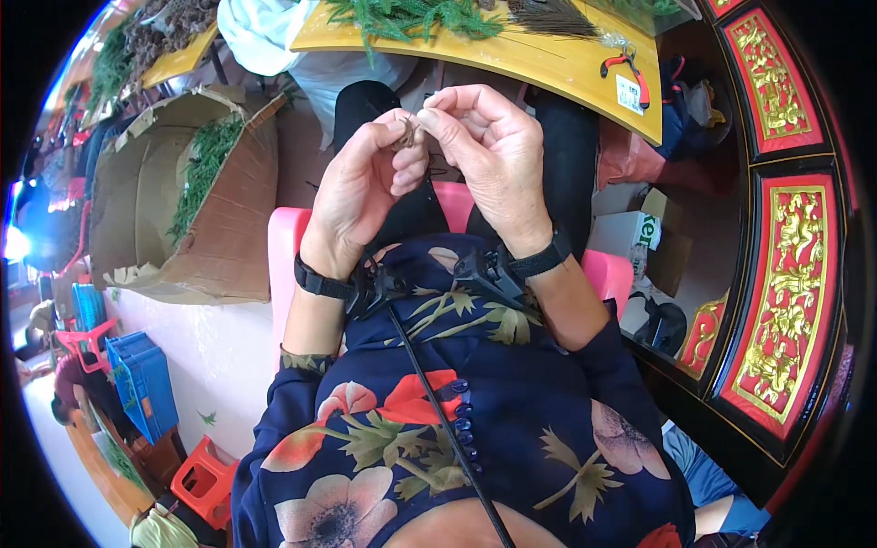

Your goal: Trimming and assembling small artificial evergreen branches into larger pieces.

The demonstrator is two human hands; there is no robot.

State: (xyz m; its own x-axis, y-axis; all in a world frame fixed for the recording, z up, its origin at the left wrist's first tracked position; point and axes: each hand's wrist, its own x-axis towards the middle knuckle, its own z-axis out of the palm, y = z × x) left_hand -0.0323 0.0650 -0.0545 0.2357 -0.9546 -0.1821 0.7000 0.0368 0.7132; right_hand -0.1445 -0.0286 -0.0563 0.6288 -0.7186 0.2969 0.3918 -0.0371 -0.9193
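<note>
Left hand has a small brown piece pinched between thumb and curled fingers, up above the lap, short of the table. Right hand is narrow: thumb and index about tip to tip, just beside the piece. Can't tell if it has a thin strand in that pinch or only skin; too small and partly hidden. Main risk, I'd say, is a drop: the piece is tiny, the grip is fingertip only, and below are dark trousers and floor, so a brown bit would be hard to spot. Second: crush or snap, if the left thumb bears down too hard or the two pinches pull against each other; it looks thin and twisted, likely not strong. Third: fingertips cover most of it, so a bad angle could go unnoticed. Hanging black cord runs down the shirt close to the forearms; might snag if an arm swings across. Pliers sit at the table's right end, well apart from both hands, so any reach with one hand would leave the piece on a single pinch. Greenery on the table could hide it if it lands there.
</note>
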